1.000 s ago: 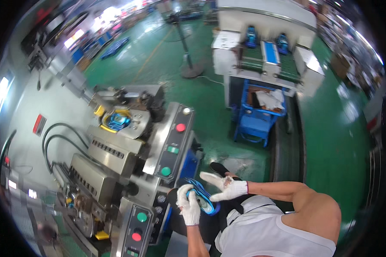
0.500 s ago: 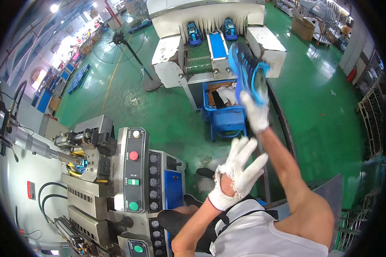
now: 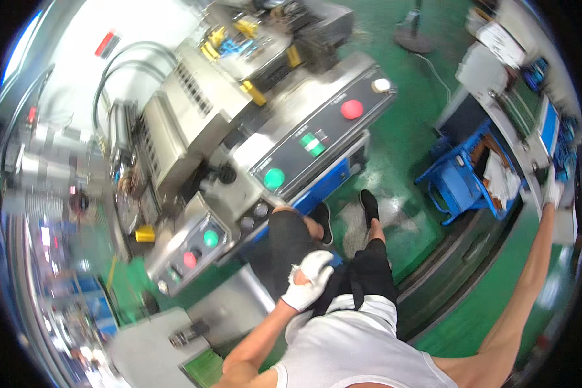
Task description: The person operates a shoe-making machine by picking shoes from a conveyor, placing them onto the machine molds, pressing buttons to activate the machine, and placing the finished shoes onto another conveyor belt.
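My right hand [image 3: 553, 192], in a white knitted glove, is stretched far out to the right, at the mouth of a conveyor machine. Blurred fingers grip the near end of a blue and black shoe [image 3: 565, 163], which is at the belt. Beyond it another dark blue shoe [image 3: 535, 74] sits on the conveyor. My left hand [image 3: 309, 279], gloved in white with a tear at the back, hovers over my thigh. It holds nothing, and its fingers are loosely bent and apart.
A control panel [image 3: 304, 139] with red, green and white buttons fronts a metal press machine [image 3: 194, 107] on my left. A blue basket cart [image 3: 456, 178] with white cloths stands below the conveyor [image 3: 507, 123]. A fan base [image 3: 414, 40] stands farther back.
My view has swung left toward the press. My right arm has carried the shoe from mid-air to the conveyor. My left hand has lowered toward my thigh.
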### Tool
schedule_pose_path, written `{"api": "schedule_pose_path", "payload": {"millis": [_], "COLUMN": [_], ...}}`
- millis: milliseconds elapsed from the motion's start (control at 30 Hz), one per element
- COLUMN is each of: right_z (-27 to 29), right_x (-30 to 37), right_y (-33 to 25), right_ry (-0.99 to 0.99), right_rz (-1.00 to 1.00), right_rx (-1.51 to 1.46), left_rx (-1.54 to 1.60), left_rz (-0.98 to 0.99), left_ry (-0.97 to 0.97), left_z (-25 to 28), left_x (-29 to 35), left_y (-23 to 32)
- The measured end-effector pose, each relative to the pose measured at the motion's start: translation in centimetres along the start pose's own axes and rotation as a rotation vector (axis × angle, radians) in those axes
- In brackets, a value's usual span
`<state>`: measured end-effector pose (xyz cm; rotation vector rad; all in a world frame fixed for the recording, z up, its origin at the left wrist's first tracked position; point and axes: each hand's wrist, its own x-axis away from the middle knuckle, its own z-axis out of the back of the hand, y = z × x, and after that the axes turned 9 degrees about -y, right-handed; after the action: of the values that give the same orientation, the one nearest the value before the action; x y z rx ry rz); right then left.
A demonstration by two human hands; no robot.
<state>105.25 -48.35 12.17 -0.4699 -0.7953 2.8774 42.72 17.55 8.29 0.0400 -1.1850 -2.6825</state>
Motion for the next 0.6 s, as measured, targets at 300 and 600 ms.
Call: {"api": "schedule_pose_path", "payload": {"millis": [300, 600], "right_z": [-21.0, -27.2], "right_x": [41.8, 51.7], "right_y": [-19.8, -31.9], "right_ry": [-0.86, -1.241], "right_rz": [0.146, 0.963], "right_rx": [-0.232, 0.304], "left_rx": [0.137, -0.034], "left_rz": [0.681, 1.5], "left_ry": [0.583, 0.939], "left_z": [0.8, -6.9], "left_x": [17.0, 43.7], "left_y": [-5.8, -9.3]}}
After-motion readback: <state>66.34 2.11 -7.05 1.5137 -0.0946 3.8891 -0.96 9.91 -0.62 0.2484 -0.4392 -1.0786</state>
